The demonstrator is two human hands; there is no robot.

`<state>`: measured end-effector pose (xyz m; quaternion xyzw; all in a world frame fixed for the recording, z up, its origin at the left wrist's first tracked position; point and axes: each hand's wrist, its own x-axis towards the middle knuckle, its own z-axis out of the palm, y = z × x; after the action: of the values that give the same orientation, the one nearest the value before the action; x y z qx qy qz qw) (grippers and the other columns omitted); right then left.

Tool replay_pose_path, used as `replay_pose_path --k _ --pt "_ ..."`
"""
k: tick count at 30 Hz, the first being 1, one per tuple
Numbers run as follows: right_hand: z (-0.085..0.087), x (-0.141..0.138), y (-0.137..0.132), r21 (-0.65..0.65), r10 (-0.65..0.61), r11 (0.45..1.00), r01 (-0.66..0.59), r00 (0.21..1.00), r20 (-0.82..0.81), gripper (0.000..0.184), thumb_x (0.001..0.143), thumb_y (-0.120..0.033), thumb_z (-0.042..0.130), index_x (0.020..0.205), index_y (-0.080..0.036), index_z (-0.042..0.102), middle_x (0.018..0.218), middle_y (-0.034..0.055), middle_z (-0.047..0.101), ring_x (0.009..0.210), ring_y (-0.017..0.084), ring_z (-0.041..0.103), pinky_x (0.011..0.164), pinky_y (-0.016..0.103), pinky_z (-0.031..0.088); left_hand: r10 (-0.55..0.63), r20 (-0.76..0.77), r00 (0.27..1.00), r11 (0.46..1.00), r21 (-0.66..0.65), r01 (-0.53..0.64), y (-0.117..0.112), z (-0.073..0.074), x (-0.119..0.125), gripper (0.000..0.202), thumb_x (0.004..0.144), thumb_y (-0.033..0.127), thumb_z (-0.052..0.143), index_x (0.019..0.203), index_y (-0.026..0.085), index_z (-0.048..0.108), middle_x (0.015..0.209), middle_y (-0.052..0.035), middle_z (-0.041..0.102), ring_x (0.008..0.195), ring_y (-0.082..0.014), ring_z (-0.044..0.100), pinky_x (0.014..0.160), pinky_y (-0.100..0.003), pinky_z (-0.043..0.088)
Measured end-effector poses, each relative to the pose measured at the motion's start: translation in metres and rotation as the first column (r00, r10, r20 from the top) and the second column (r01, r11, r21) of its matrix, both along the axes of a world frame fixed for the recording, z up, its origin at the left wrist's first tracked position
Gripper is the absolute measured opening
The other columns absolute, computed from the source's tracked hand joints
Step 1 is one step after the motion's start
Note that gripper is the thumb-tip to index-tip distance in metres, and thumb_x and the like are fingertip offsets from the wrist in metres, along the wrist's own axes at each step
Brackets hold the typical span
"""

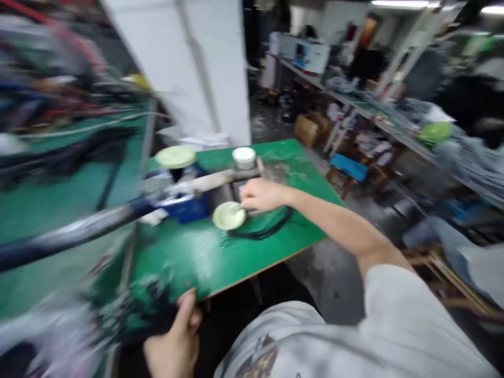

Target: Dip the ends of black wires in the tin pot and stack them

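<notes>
My right hand (263, 194) is closed beside the rim of a small pale yellow-green bowl (225, 216). Thin, blurred strands show between its fingertips and the bowl; I cannot make out what they are. Just below the bowl, a bundle of black wires (262, 232) curves across the green table (192, 257). My left hand (175, 333) is low at the table's front edge, its fingers curled with the thumb on top. Dark, blurred material (155, 307) lies against it, and what its fingers hold is hidden.
A blue device (187, 209) with a pale round dish (175, 156) above it stands at the table's back left. Behind the bowl is a white tub (244, 156). A dark, shiny tube (90, 223) reaches in from the left bench. A white pillar (189, 68) rises behind.
</notes>
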<state>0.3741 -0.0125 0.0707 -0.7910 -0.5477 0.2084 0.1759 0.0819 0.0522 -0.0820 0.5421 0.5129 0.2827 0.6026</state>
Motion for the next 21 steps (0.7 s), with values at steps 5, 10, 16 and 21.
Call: replay_pose_path --k 5,10,16,21 --pt "-0.009 0.017 0.03 0.007 0.191 0.982 -0.191 0.981 0.03 0.028 0.078 -0.019 0.052 0.051 -0.018 0.048 0.05 -0.0023 0.048 0.051 0.01 0.038 0.055 0.026 0.025 0.055 0.148 0.987 0.984 -0.176 -0.029 0.011 -0.014 0.009 0.049 0.063 0.055 0.083 0.084 0.011 0.074 0.045 0.0054 0.045 0.042 -0.0081 0.036 0.042 -0.023 0.024" --pt "-0.029 0.03 0.064 -0.235 0.237 0.95 -0.208 0.966 0.103 0.024 0.081 -0.022 0.055 0.058 -0.017 0.056 0.057 -0.0002 0.057 0.056 0.012 0.047 0.054 0.026 0.027 0.027 0.199 0.98 0.976 -0.218 0.017 0.019 -0.016 0.009 0.054 0.065 0.057 0.082 0.089 0.01 0.076 0.042 0.0056 0.044 0.038 -0.0064 0.032 0.041 -0.022 0.02" --pt "-0.041 0.028 0.081 -0.373 0.308 0.898 -0.231 0.938 0.161 0.023 0.084 -0.019 0.056 0.062 -0.017 0.061 0.063 0.0026 0.064 0.059 0.014 0.054 0.057 0.028 0.03 -0.03 0.238 0.971 0.972 -0.219 0.084 0.02 -0.017 0.008 0.05 0.069 0.055 0.08 0.089 0.009 0.076 0.042 0.0049 0.046 0.038 -0.0061 0.032 0.039 -0.021 0.02" --pt "-0.046 0.029 0.086 -0.437 0.359 0.862 -0.255 0.917 0.172 0.022 0.087 -0.019 0.054 0.069 -0.017 0.065 0.072 0.0045 0.069 0.065 0.016 0.059 0.06 0.027 0.032 -0.038 0.23 0.972 0.968 -0.232 0.093 0.023 -0.015 0.007 0.05 0.069 0.057 0.079 0.088 0.01 0.076 0.042 0.0048 0.047 0.037 -0.006 0.032 0.04 -0.022 0.021"
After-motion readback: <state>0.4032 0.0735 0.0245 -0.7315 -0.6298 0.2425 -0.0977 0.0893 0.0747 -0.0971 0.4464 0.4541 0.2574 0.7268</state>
